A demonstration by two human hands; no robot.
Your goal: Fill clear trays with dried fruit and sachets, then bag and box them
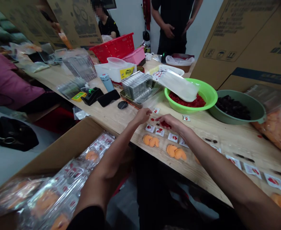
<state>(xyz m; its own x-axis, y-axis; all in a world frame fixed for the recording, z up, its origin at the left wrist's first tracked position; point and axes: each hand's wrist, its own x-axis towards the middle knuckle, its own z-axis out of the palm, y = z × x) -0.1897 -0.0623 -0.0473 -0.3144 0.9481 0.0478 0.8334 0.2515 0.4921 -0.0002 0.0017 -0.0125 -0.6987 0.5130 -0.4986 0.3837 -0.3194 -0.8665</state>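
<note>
Clear trays lie in a row along the table's front edge, holding orange slices [151, 141], small white packets [173, 137] and dark pieces. Over the far end of this row, my left hand [143, 116] has its fingertips pressed together; what they hold, if anything, is too small to tell. A single red piece [152, 119] lies just right of those fingertips. My right hand [171, 122] is curled over a small bunch of red pieces [165, 125], close above the trays.
Behind the trays stand a lime-green bowl [213, 102] of red pieces and a dull-green bowl [240, 120] of dark pieces. An open carton [75, 135] of filled packs sits at left. Stacked clear boxes [136, 83] and a phone [108, 97] lie farther back. Other people are nearby.
</note>
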